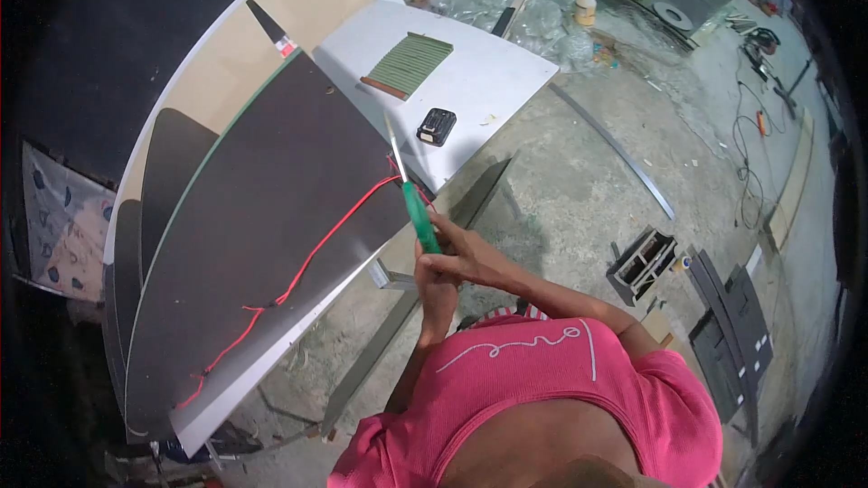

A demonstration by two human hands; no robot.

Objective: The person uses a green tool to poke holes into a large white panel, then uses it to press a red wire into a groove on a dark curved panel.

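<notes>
My right hand (466, 256) is closed on the green handle of a long thin-bladed tool (418, 217), its pale blade pointing up and away over the dark panel's edge. Just below and beside it is my left hand (438, 294), its fingers mostly hidden behind the right hand; what it holds, if anything, cannot be made out. A red wire (318, 244) runs along the large dark curved panel (262, 154) and ends near the blade. Beyond the tool, a black battery pack (437, 126) and a green slatted piece (411, 63) lie on the white board (488, 72).
A metal strip (624, 155) lies on the concrete floor to the right. Near it are a hollow grey block (642, 262) and dark flat pieces (734, 316). Clear plastic sheeting (542, 32) and a bottle (585, 7) are at the back.
</notes>
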